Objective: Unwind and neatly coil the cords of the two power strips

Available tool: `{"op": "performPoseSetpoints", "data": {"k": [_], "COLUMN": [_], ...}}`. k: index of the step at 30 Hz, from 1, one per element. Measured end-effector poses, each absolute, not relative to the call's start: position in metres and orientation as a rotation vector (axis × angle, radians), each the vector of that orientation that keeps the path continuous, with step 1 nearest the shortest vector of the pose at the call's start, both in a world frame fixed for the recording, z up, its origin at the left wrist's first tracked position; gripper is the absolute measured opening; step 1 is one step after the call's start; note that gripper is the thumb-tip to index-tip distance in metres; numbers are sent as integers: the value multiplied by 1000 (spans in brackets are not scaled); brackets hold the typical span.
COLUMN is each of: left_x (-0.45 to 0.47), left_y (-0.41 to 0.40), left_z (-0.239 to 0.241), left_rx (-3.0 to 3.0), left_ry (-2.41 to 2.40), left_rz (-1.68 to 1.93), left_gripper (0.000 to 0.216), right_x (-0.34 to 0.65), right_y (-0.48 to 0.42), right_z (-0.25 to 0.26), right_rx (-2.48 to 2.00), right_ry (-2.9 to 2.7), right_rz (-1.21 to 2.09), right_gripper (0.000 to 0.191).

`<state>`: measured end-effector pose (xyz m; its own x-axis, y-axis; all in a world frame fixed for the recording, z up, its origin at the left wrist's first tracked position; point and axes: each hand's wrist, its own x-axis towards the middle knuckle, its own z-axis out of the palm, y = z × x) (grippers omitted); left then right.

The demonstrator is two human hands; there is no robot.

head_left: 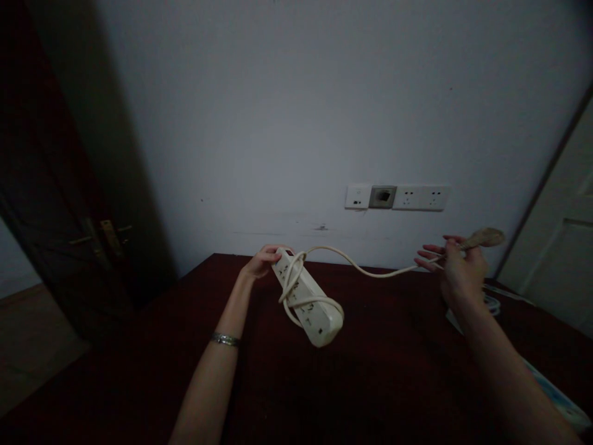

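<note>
A white power strip (309, 301) is held tilted above the dark table, its far end in the grip of my left hand (265, 261). Its white cord (370, 273) loops around the strip's body and runs slack to the right. My right hand (461, 269) holds the cord near its plug (486, 237), with the thumb pressed on it and the other fingers partly spread. The plug, pale brownish and somewhat blurred, sticks out beyond the fingers to the right.
Wall sockets (419, 198) and a grey-framed wall plate (382, 197) sit above the dark red table (370, 383). Behind my right forearm lies a partly hidden white object (492, 304); a flat blue-and-white item (556, 395) is at the right edge. A dark door (50, 185) stands left.
</note>
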<state>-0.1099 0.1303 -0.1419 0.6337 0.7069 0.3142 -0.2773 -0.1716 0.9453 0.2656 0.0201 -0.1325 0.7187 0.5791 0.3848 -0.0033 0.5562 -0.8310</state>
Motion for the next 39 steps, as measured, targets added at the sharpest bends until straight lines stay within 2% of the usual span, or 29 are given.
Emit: {"op": "performPoseSetpoints", "data": {"k": [6,10,12,16,20,27,31,35,39], "left_x": [-106,-104,-103,-97,-88,-76,-74,-72,-70], "left_y": [135,133,131,129,126,120,116,113,113], "left_z": [-156,-159,-156,-149,-142,-139,-137,-135,-136], "left_rx": [1316,1238,1258,1356,1423,1526,1610,1623,1630], "left_ry": [294,256,264,317,445,548,533,519,533], "left_rz": [1013,962,929,895,940,936,954,1012,1034], "left_gripper": [39,40,40,37,32,33,35,33,31], "right_x": [264,251,241,209,180,159,150,145,145], "right_y": [18,13,11,3,-10,-12,-9,-9,-7], "right_z": [-135,-127,-123,-115,-109,-122,-130,-137,-143], "right_rx": [-1210,-1410,-1346,-1062,-1029,-1070,-1008,-825,-774], "right_ry": [-1020,-1173,-1205,-1253,-1360,-1417,-1411,-1396,-1407], "right_rz": [177,183,307,715,904,1143,1211,1429,1540], "right_gripper": [35,34,37,60,73,70,80,96,97]}}
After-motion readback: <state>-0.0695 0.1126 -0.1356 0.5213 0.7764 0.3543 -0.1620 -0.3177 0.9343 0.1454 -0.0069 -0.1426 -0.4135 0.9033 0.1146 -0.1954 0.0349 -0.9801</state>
